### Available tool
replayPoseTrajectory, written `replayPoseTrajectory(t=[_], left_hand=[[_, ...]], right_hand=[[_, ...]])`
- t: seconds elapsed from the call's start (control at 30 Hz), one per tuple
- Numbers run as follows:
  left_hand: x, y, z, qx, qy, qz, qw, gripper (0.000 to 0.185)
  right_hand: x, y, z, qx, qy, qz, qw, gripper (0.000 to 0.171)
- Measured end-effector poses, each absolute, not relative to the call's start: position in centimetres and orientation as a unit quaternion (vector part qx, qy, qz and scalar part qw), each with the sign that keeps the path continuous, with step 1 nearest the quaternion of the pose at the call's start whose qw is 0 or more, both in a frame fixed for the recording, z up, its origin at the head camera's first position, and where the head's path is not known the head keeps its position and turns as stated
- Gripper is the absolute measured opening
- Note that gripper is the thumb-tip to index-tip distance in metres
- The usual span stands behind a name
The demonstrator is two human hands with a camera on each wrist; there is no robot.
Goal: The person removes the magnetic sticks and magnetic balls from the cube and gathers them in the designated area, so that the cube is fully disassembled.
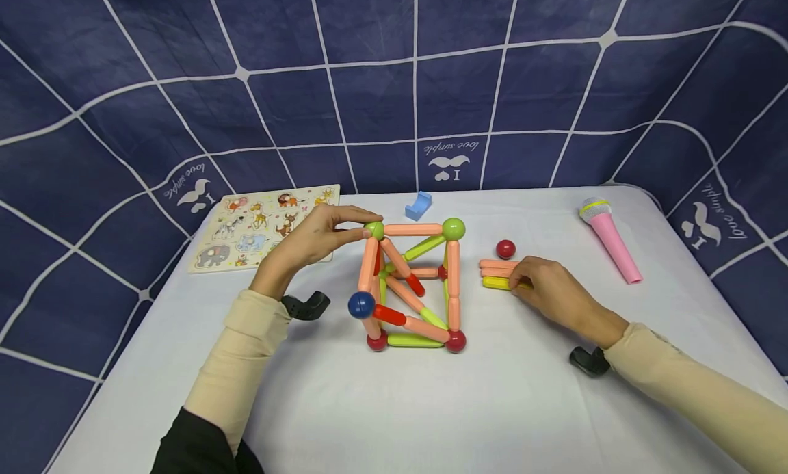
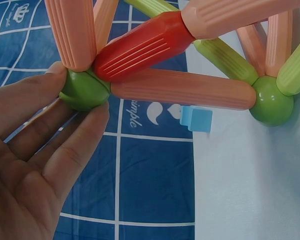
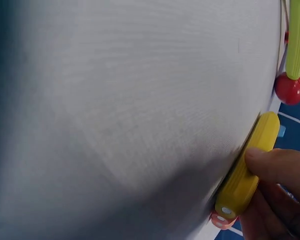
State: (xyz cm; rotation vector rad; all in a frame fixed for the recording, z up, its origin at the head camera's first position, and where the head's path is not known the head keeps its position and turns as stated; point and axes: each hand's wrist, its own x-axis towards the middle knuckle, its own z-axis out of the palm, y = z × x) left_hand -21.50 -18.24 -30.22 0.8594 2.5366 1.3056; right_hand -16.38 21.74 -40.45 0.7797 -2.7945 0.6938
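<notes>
A cube-like frame of salmon, green and red sticks joined by balls (image 1: pixel 412 289) stands mid-table. My left hand (image 1: pixel 363 226) pinches the green ball (image 1: pixel 373 229) at its top near-left corner; in the left wrist view thumb and fingers (image 2: pixel 85 130) close around that ball (image 2: pixel 82 90). To the right of the frame my right hand (image 1: pixel 523 279) lies on a small row of loose sticks and pinches the yellow stick (image 1: pixel 495 282). In the right wrist view the thumb presses on the yellow stick (image 3: pixel 247 170). Two salmon sticks (image 1: pixel 495 264) lie beside it.
A loose red ball (image 1: pixel 505 249) sits behind the sticks. A pink toy microphone (image 1: pixel 609 238) lies at the far right, a small blue block (image 1: pixel 418 205) at the back, an animal puzzle board (image 1: pixel 265 228) at the back left. A blue grid cloth surrounds the white table (image 1: pixel 492 405).
</notes>
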Motion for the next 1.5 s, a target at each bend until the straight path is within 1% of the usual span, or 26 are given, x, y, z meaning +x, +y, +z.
replayPoseTrajectory(t=[0.23,0.37,0.47,0.57,0.7,0.8,0.87,0.93,1.07,1.17,1.27,1.33,1.5], left_hand=[[-21.6,-18.3,-30.1,0.285,0.847,0.441,0.083,0.031],[-21.6,-18.3,-30.1,0.282,0.846,0.445,0.084,0.031],[-21.6,-18.3,-30.1,0.281,0.846,0.445,0.084,0.031],[-21.6,-18.3,-30.1,0.279,0.847,0.443,0.086,0.031],[-21.6,-18.4,-30.2,0.278,0.847,0.444,0.086,0.031],[-21.6,-18.4,-30.3,0.282,0.845,0.446,0.085,0.031],[-21.6,-18.4,-30.4,0.284,0.845,0.446,0.084,0.030],[-21.6,-18.4,-30.5,0.284,0.845,0.445,0.084,0.030],[-21.6,-18.4,-30.6,0.283,0.846,0.444,0.084,0.030],[-21.6,-18.3,-30.6,0.284,0.846,0.444,0.083,0.031],[-21.6,-18.3,-30.5,0.286,0.847,0.442,0.081,0.031],[-21.6,-18.3,-30.5,0.287,0.847,0.440,0.081,0.031],[-21.7,-18.4,-30.4,0.285,0.849,0.438,0.079,0.032]], right_hand=[[-16.5,21.5,-39.8,0.264,-0.930,0.237,0.092,0.019],[-16.2,20.7,-38.9,0.255,-0.920,0.276,0.115,0.021],[-15.7,19.3,-37.7,0.254,-0.906,0.307,0.141,0.021],[-15.0,17.4,-36.3,0.271,-0.890,0.326,0.166,0.023],[-14.3,14.6,-34.8,0.317,-0.868,0.341,0.174,0.025],[-13.9,12.6,-33.9,0.330,-0.866,0.348,0.143,0.026],[-13.9,11.4,-33.5,0.318,-0.875,0.350,0.106,0.030],[-14.0,10.3,-33.2,0.297,-0.887,0.349,0.056,0.034],[-14.7,8.6,-33.6,0.266,-0.898,0.350,-0.028,0.040],[-15.1,7.8,-34.0,0.259,-0.897,0.351,-0.068,0.040],[-15.2,7.3,-34.0,0.255,-0.894,0.356,-0.099,0.040],[-15.2,7.1,-34.1,0.262,-0.891,0.357,-0.103,0.039],[-15.3,6.6,-34.4,0.269,-0.886,0.367,-0.094,0.036]])
